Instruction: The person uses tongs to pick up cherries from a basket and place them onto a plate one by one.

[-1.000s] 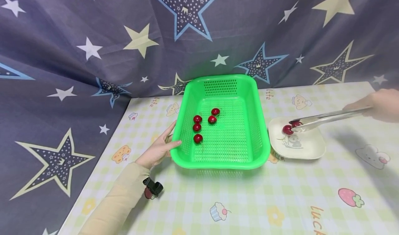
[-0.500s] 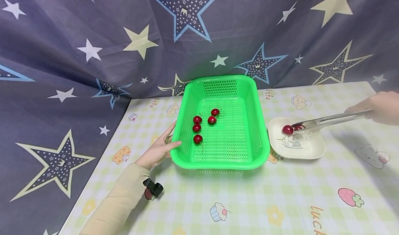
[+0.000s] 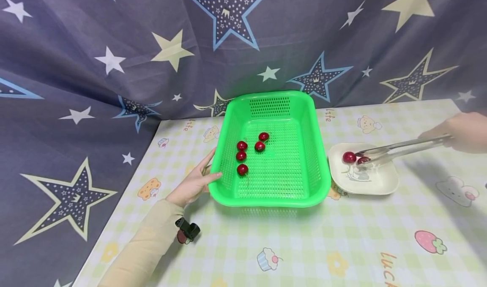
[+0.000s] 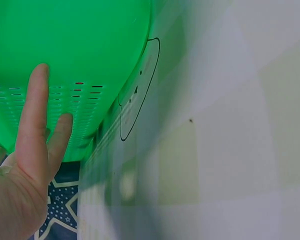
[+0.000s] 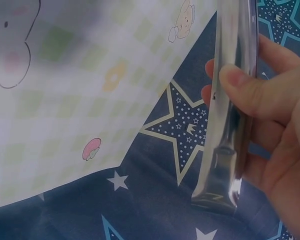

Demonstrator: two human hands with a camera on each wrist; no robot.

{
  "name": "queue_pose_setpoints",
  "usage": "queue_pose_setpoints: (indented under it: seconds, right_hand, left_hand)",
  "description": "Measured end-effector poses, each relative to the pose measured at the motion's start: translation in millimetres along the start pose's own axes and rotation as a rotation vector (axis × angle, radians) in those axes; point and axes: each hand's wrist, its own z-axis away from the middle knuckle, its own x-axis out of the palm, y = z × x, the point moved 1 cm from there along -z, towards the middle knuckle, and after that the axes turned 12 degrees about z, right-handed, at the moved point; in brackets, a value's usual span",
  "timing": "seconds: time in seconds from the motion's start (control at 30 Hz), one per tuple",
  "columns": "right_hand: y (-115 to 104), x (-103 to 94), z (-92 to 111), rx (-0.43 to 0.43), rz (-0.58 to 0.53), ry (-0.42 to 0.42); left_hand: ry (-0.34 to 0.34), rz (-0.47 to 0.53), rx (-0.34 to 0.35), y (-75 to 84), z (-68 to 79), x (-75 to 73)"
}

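Observation:
My right hand (image 3: 462, 132) grips metal tongs (image 5: 230, 115), its thumb and fingers wrapped about the handle end in the right wrist view. The tongs' tips reach into a cream dish (image 3: 380, 187) at the right. One dark red cherry (image 3: 363, 160) lies at the tips, partly covered by them; whether it is clamped I cannot tell. Just left of it in the dish sits another cherry (image 3: 349, 157). My left hand (image 3: 192, 183) touches the left side of a green plastic basket (image 3: 270, 201), straight fingers (image 4: 34, 117) against its outer wall. Several cherries (image 3: 242, 169) lie inside the basket, toward its left.
A checked tablecloth (image 3: 300, 244) with printed cartoons covers the table. The dish stands close to the basket's right side. Behind and to the left hangs a dark blue star-patterned cloth (image 3: 140, 58). A small black device (image 3: 187, 229) is at the left wrist.
The tongs' tips have shifted slightly within the dish, and the right-hand cherry there has moved a little nearer the front. The left hand and basket stay in place.

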Motion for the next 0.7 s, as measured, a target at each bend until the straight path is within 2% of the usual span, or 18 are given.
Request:
queue_pose_setpoints:
  seconds: [0.27,0.57,0.7]
  right_hand:
    - [6,6.5,2,0.014,-0.007,-0.002]
    - [8,8.5,3,0.039,-0.182,-0.044]
    - [13,13.6,3,0.054,-0.173,-0.046]
  left_hand:
    - [-0.005,-0.004,-0.002,0.1,-0.2,-0.3]
    - [0.003,0.002,-0.002,0.0,-0.6,-0.9]
    - [-0.009,0.004,0.002,-0.3,-0.5,-0.4]
